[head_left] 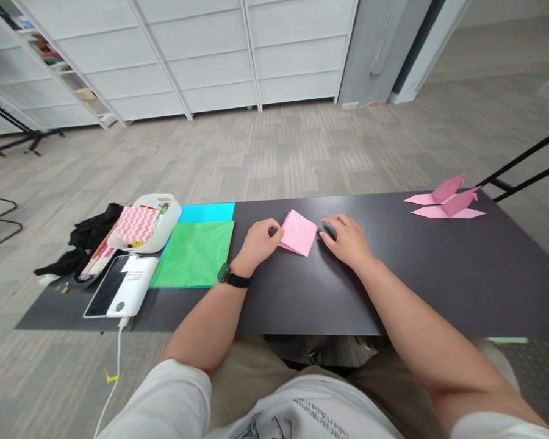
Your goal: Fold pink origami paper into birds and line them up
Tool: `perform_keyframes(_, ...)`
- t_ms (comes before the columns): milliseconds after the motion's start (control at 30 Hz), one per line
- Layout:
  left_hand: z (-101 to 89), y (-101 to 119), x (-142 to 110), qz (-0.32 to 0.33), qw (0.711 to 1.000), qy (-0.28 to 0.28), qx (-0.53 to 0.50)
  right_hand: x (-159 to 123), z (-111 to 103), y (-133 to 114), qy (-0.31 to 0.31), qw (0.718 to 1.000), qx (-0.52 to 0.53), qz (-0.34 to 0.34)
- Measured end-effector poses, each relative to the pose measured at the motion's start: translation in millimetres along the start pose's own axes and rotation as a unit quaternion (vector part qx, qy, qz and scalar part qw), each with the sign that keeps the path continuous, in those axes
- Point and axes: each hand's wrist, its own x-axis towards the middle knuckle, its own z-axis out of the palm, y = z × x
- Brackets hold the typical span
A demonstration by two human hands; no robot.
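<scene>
A folded pink paper square [298,232] lies on the black table [430,274] in front of me. My left hand [257,242], with a black watch on the wrist, is curled and pinches the paper's left corner. My right hand [346,238] lies palm down on the table just right of the paper, fingers stretched toward its right corner and holding nothing.
Green paper [194,254] over blue paper [208,212] lies left of my hands. Further left are a white tray [165,228] with patterned paper, a white power bank [120,286] and black cloth [91,228]. Two folded pink paper figures [447,201] sit at the table's far right.
</scene>
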Motion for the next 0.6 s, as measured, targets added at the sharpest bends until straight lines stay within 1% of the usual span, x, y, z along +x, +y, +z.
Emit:
perform_keyframes(100,-4.7,-7,1,-0.031,0.998,0.036,-0.038,0,-1,-2,-0.016,1.000,0.012,-0.019)
perform_keyframes(167,-6.5,-11,2,-0.032,0.996,0.061,-0.057,1,-2,-4,-0.023,0.999,0.019,-0.029)
perform_keyframes(267,-10.5,-14,3,-0.017,0.992,0.111,-0.062,1,-5,-8,-0.023,0.998,0.038,-0.042)
perform_keyframes(333,-14.5,-12,3,-0.003,0.988,0.150,-0.041,1,-8,-11,-0.018,0.997,0.055,-0.053)
perform_keyframes(400,-17.8,-7,0,0.017,0.984,0.177,-0.010,0,-12,-16,-0.008,0.995,0.073,-0.064)
perform_keyframes(433,-18.5,-3,-2,0.032,0.983,0.182,0.006,0,-14,-19,-0.002,0.994,0.080,-0.069)
perform_keyframes(500,-17.0,4,-7,0.065,0.983,0.169,0.034,-1,-18,-24,0.012,0.993,0.084,-0.080)
perform_keyframes(600,-7.4,14,-14,0.112,0.987,0.106,0.047,-1,-22,-33,0.026,0.991,0.069,-0.111)
